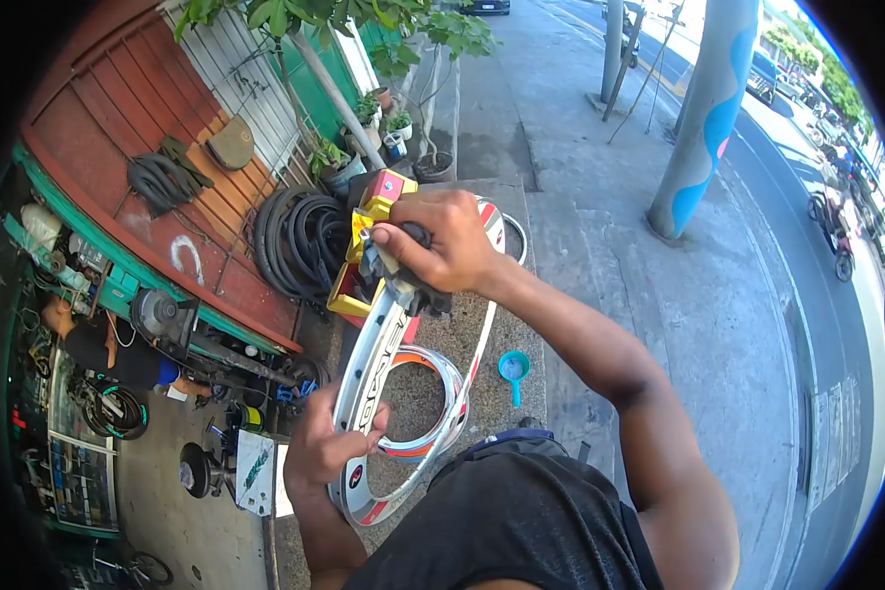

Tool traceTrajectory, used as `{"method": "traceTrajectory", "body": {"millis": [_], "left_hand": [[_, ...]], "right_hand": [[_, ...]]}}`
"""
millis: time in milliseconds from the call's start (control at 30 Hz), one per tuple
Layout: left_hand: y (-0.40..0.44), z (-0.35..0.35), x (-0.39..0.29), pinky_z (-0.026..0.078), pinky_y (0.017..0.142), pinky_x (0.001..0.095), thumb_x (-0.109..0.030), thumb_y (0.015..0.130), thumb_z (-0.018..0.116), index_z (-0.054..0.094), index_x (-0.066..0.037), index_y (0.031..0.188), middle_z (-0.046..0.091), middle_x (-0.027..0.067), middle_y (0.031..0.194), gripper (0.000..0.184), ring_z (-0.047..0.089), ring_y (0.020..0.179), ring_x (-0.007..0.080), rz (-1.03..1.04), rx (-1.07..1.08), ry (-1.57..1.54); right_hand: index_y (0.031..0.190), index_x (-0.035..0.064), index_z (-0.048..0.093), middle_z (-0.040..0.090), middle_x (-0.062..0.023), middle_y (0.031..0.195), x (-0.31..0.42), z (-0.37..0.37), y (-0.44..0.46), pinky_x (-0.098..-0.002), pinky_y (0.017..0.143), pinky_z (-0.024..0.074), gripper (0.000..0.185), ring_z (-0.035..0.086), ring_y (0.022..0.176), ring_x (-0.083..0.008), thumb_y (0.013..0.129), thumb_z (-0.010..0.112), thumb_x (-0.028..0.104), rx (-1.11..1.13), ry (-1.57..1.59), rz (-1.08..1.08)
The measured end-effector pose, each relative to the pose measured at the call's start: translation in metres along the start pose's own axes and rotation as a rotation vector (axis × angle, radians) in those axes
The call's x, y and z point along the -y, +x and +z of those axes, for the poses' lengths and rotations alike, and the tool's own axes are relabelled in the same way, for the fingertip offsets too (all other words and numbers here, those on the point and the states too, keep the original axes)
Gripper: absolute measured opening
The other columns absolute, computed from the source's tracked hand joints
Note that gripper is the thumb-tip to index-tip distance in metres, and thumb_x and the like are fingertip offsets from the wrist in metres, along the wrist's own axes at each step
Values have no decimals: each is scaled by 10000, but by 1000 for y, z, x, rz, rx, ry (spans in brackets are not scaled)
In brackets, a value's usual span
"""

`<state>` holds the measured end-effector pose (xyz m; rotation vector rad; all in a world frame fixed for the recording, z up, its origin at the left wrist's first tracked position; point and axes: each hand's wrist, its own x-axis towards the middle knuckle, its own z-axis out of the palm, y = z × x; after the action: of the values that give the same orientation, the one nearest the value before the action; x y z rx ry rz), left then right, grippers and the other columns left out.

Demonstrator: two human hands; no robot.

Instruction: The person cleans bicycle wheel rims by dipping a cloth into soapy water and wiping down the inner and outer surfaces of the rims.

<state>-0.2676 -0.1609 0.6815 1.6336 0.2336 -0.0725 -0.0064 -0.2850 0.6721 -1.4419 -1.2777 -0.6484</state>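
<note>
**One white rim [376,364] stood tilted above a speckled concrete ledge [511,320]**

The rim, lettered in black, rose in front of the person's body. The left hand [329,438] was wrapped around its lower part, thumb and fingers on opposite sides. The right hand [442,241] was closed on a dark cloth [425,297], which it held against the upper part of the rim. Just beyond that hand stood a yellow-and-red frame [383,187]; whether the rim touched it could not be told.

Below the rim, white and orange rings [403,445] lay on the ledge. A teal dipper [513,368] lay near them, on the side of the right arm.

Farther out, black tyres [273,236] leaned in a coil near a red wall [98,128], with potted plants [344,175] past them. On the left, another person [118,354] in dark clothing was among tools and parts. To the right, a pillar [708,118] painted with a blue wave rose from the pavement, and a motorcycle [834,224] stood out on the road.
</note>
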Motion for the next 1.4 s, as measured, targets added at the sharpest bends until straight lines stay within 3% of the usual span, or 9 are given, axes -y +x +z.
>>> {"method": "traceTrajectory", "body": {"millis": [200, 233, 467, 733, 1033, 1133, 1200, 1267, 1400], "left_hand": [[-26, 3, -10, 476, 694, 285, -79, 700, 590, 612, 36, 996, 624, 54, 817, 317, 577, 740, 120, 4, -52, 54], [-33, -2, -10, 477, 686, 285, -69, 690, 582, 608, 48, 1037, 620, 60, 824, 366, 574, 735, 121, 27, -33, 31], [-54, 0, -28, 499, 663, 294, -26, 614, 558, 555, 122, 1237, 609, 121, 865, 640, 570, 707, 146, 54, -138, -148], [-36, -7, -24, 527, 664, 316, -18, 586, 554, 552, 133, 1245, 622, 153, 867, 676, 587, 700, 170, 201, -137, -174], [-71, -3, -26, 542, 680, 317, -10, 576, 536, 513, 137, 1330, 629, 147, 865, 769, 601, 712, 167, 245, -249, -123], [-51, -5, -24, 542, 659, 325, -13, 572, 549, 560, 134, 1225, 616, 158, 839, 670, 596, 681, 182, 297, -277, -207], [-43, -8, -27, 548, 650, 336, -25, 570, 559, 558, 129, 1198, 611, 167, 836, 647, 595, 677, 189, 295, -301, -225], [-46, -13, -24, 550, 644, 341, -32, 572, 566, 545, 137, 1233, 613, 169, 839, 683, 595, 676, 190, 323, -295, -231], [-69, -6, -24, 558, 634, 350, -48, 577, 590, 482, 172, 1346, 617, 182, 845, 806, 594, 667, 198, 390, -329, -232]], "right_hand": [[829, -27, 686, 614, -100, 645, -110, -25, -20, -363, 590, 432, 418, 513, 590, -147, 993, 639, 354, -18, 14, 472], [1026, 35, 785, 754, -191, 835, -135, -30, -26, -399, 816, 547, 453, 748, 837, -330, 941, 643, 457, 54, 9, 655], [983, 4, 745, 746, -199, 862, -153, -17, -14, -378, 792, 537, 445, 729, 831, -264, 958, 636, 435, -253, 36, 732], [965, 58, 719, 605, -101, 751, 44, 15, 69, -411, 637, 495, 308, 626, 682, -320, 874, 727, 353, -70, 12, -362], [856, 26, 685, 645, -182, 805, -74, 39, 86, -472, 699, 491, 208, 634, 774, -405, 882, 690, 232, -519, -47, 183], [858, 24, 667, 630, -147, 817, 7, 64, 96, -461, 696, 469, 136, 596, 786, -364, 788, 619, 130, -599, 116, -154], [942, 45, 717, 671, -116, 886, 67, 70, 79, -415, 736, 513, 291, 654, 851, -298, 798, 635, 284, -309, 232, -368], [980, 70, 740, 707, -89, 922, 92, 76, 70, -405, 746, 550, 318, 689, 840, -286, 808, 603, 299, -374, 167, -671], [919, 45, 714, 707, -133, 911, 11, 84, 106, -436, 727, 552, 296, 676, 788, -318, 801, 578, 280, -605, 154, -509]]}}
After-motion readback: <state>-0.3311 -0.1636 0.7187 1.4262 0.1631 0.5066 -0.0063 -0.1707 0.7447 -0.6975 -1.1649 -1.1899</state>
